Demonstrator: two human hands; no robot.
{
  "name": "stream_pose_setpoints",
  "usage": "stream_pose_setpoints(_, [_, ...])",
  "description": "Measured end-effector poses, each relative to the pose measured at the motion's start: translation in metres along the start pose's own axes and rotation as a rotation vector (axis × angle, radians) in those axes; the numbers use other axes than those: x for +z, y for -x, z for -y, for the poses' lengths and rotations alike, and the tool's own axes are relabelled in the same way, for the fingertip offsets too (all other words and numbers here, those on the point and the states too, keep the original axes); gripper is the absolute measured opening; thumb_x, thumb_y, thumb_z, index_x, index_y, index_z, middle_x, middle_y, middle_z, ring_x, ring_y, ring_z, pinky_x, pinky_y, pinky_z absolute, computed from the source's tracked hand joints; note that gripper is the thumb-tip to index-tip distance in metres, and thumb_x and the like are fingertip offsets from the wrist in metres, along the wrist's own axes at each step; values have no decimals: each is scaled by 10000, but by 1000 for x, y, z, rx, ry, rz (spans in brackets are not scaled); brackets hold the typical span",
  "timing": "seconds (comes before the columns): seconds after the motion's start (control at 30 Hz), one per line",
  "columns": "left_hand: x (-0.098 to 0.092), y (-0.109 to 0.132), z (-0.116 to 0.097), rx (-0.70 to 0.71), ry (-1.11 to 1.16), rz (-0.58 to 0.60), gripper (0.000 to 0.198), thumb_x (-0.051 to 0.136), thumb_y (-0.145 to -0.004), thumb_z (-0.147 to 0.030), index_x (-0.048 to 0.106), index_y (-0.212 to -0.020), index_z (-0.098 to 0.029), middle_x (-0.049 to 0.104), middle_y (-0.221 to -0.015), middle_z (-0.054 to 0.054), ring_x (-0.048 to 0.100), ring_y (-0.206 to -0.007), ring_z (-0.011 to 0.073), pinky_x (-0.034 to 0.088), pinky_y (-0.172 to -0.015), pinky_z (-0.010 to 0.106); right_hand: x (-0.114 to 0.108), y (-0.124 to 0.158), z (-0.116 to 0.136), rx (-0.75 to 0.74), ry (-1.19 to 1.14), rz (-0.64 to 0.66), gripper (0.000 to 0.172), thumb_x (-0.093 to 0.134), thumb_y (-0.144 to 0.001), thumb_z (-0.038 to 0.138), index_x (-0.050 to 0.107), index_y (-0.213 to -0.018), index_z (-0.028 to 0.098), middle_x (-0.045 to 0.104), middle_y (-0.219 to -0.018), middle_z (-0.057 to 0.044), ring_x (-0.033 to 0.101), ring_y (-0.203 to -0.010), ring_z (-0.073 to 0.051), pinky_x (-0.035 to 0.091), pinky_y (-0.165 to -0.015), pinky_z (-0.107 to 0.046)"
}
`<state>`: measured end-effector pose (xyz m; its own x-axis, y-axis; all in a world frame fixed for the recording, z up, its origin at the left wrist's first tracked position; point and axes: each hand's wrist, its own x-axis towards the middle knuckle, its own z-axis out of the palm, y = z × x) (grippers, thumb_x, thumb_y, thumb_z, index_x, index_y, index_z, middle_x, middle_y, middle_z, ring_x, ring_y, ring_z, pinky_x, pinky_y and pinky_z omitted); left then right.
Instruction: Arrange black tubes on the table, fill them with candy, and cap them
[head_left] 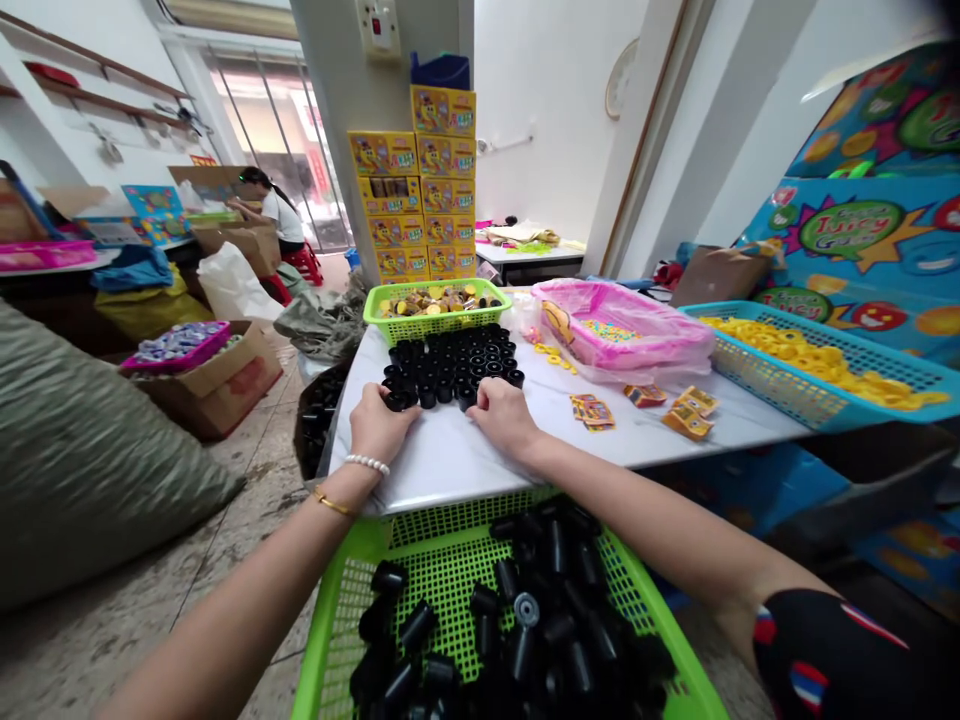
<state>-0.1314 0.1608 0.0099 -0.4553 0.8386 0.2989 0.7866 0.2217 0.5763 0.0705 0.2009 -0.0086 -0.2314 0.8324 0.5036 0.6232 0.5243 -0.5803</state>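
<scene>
Black plastic cylinders (454, 362), hollow at the top, stand upright in a packed block on the white table (420, 460). At the block's near left corner my left hand (377, 428) curls its thumb and fingers around a black cylinder (397, 400). My right hand (504, 415) is closed at the near right edge, its fingertips against another black cylinder (466, 398). Below the table edge, a green basket (435, 570) holds many loose black cylinders (525, 610) lying every which way.
Behind the block sits a green basket (375, 310) of yellow-topped pieces. To the right are a pink tray (645, 345) in plastic, orange packets (690, 412) and a blue basket (825, 385) of yellow rings. A large sack (97, 470) stands left; a person (281, 215) sits farther back.
</scene>
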Motion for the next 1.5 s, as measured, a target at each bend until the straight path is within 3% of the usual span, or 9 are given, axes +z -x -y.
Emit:
stream_pose_setpoints(0.27, [2,-7,-6,43,44,65,311,725,-782,-384,639,-971,-153,702,-935,58,659,-901,215,497,-872,406,-4,20,8,-83,10,68,241,634,-706,82,436,-637,200,512,-650,30,484,-658,-136,330,-628,-251])
stream_pose_setpoints(0.47, [1,-3,-10,-2,86,-26,483,735,-729,-430,571,-1099,-167,697,-986,106,652,-965,275,495,-865,390,-3,34,4,-112,41,89,160,632,-772,159,495,-699,196,549,-708,5,514,-701,-153,368,-669,-265])
stream_pose_setpoints(0.6, [-13,12,0,-7,101,-28,450,533,-853,-473,502,-1186,-172,682,-922,92,664,-873,270,521,-775,379,-2,36,4,-140,44,115,128,655,-809,240,563,-738,186,595,-786,-29,547,-766,-169,407,-729,-282])
stream_pose_setpoints(0.67, [-21,19,6,9,88,-7,348,455,-884,-426,558,-1099,-173,667,-936,101,654,-922,270,522,-792,374,-2,37,4,-157,40,124,116,658,-813,247,590,-745,183,611,-824,-43,559,-811,-178,417,-763,-290])
stream_pose_setpoints(0.77, [-27,23,12,53,36,0,274,536,-828,-388,637,-948,-164,646,-958,117,602,-1058,294,484,-907,405,-2,35,4,-162,31,117,118,647,-821,228,604,-725,175,618,-817,-48,566,-806,-176,424,-770,-293])
stream_pose_setpoints(0.93, [-24,15,9,102,-2,70,214,681,-722,-380,701,-843,-204,686,-758,56,665,-825,257,511,-828,360,-7,33,4,-170,-4,110,123,630,-817,169,604,-697,162,620,-772,-39,571,-732,-152,435,-720,-279])
stream_pose_setpoints(1.13, [-12,4,2,79,-40,53,231,691,-726,-329,696,-908,-186,711,-861,72,658,-864,258,490,-891,371,-26,59,5,-221,-63,243,64,617,-805,147,617,-754,186,655,-903,-46,600,-933,-175,456,-891,-315])
stream_pose_setpoints(1.27, [-12,15,9,138,-66,85,417,673,-725,-284,668,-1132,-190,657,-859,63,619,-920,266,471,-923,382,-46,80,3,-283,-116,270,68,573,-842,174,634,-817,192,656,-1018,-73,603,-1032,-185,462,-951,-344])
stream_pose_setpoints(1.5, [-30,37,15,282,-83,98,332,573,-814,-280,688,-1112,-190,554,-829,29,552,-867,189,442,-934,349,-73,89,7,-255,-122,318,105,572,-851,197,649,-780,190,689,-865,-31,655,-900,-185,498,-862,-357])
